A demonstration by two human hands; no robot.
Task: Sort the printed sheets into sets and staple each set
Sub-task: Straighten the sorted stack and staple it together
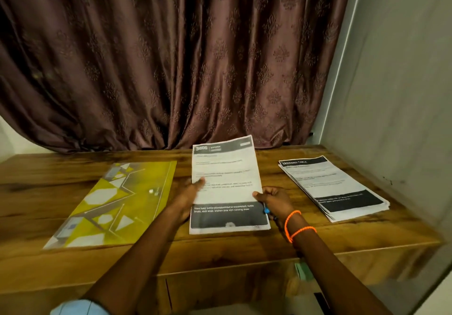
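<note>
A printed sheet set headed KITCHEN [226, 168] is held just above the middle of the wooden table [220, 248]. My left hand [189, 196] grips its left edge, thumb on top. My right hand [274, 198] pinches its right edge; a small blue object, partly hidden, shows under that hand. A stack of printed sheets headed DRESSING TABLE [332, 187] lies flat to the right, apart from both hands. Whether the held set is stapled is not visible.
A yellow folder with white geometric shapes [115, 204] lies on the left of the table. A brown curtain [171, 57] hangs behind the table. A grey wall [396, 94] stands close on the right. Table front edge runs below my forearms.
</note>
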